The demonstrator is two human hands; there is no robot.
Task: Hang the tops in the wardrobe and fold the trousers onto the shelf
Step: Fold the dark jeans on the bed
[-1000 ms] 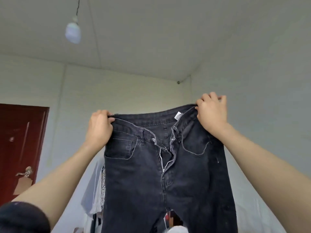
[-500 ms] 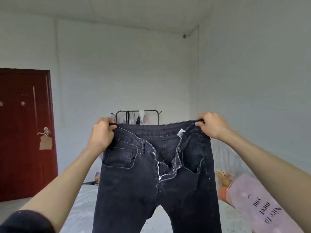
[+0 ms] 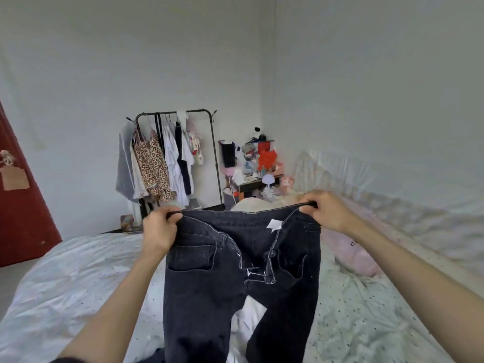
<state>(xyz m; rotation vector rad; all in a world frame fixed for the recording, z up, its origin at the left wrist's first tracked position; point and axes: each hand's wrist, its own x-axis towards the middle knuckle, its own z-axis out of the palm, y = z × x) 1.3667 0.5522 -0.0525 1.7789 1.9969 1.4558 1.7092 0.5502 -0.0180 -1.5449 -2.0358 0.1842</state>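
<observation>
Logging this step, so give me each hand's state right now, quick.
Left hand: closed, gripping the waistband of the black jeans at its left end.
Right hand: closed, grip on the waistband's right end.

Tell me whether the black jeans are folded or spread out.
Spread out, not folded. The left hand and right hand grip the waistband corners of the jeans, holding it wide; both legs hang separately, fly open.
</observation>
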